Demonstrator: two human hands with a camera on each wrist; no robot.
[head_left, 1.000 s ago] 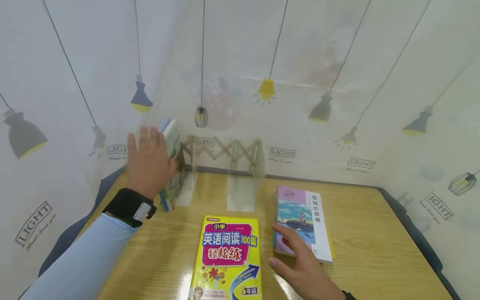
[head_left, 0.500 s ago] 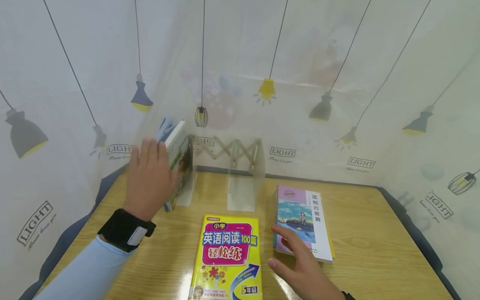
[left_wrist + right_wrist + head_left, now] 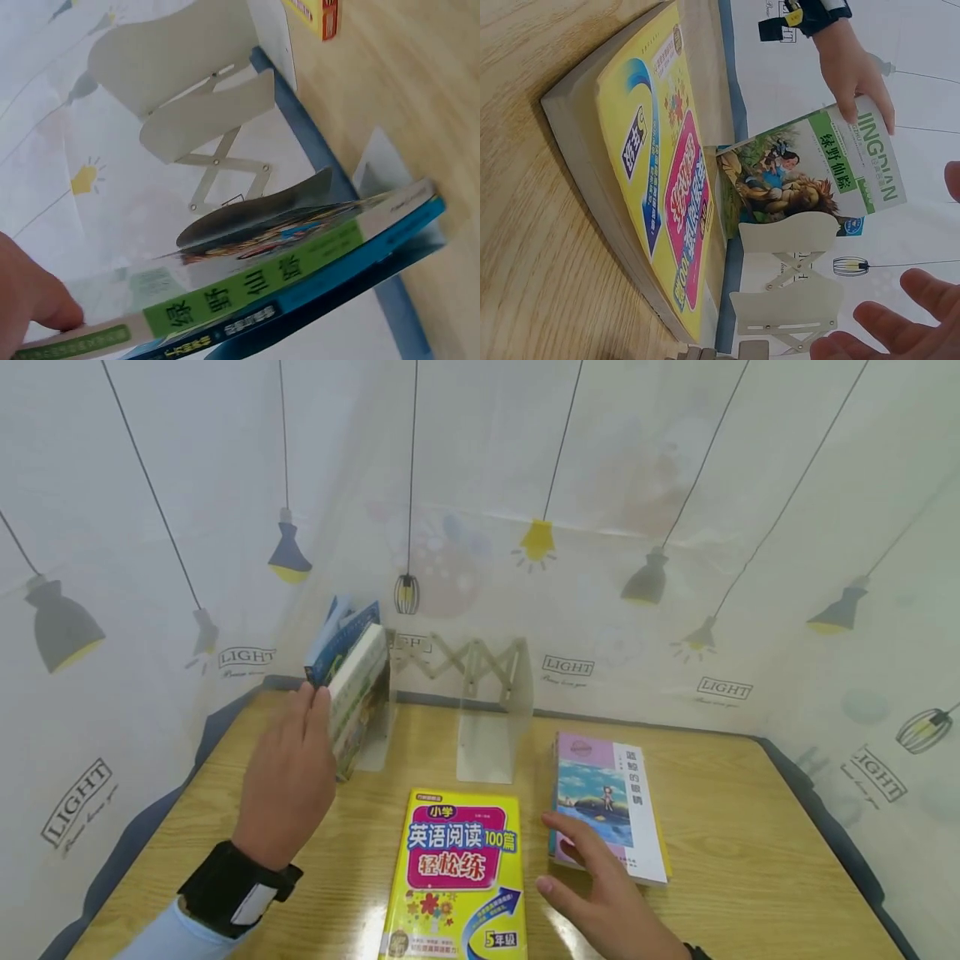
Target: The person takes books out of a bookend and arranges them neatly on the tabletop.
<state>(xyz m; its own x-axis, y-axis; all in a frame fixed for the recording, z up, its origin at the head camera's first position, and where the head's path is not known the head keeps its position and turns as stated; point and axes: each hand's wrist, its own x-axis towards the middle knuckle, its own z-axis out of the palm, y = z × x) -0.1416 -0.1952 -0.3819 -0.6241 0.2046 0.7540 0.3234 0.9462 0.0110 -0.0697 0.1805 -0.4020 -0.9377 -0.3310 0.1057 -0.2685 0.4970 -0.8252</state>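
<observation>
My left hand (image 3: 288,777) is at the left end of the metal bookend (image 3: 491,727), pinching a white-and-green storybook (image 3: 802,161). In the right wrist view its thumb lies on the front cover, near the top. The book stands tilted on its lower edge, against the bookend's left plate. Blue-covered books (image 3: 341,643) stand close behind it; the left wrist view shows their spines side by side. My right hand (image 3: 611,893) hovers with fingers apart beside the stack with a pink-and-white book (image 3: 600,810) on top, gripping nothing.
A thick yellow workbook (image 3: 453,877) lies flat on the wooden table (image 3: 742,827) between the hands. The bookend's accordion bars (image 3: 450,656) stretch between its upright plates. A curtain printed with lamps (image 3: 480,485) surrounds the table's back and sides.
My left hand has drawn back toward me along the books. The storybook has shifted right against the bookend plate, and more of the blue books shows behind it. The right hand has stayed put.
</observation>
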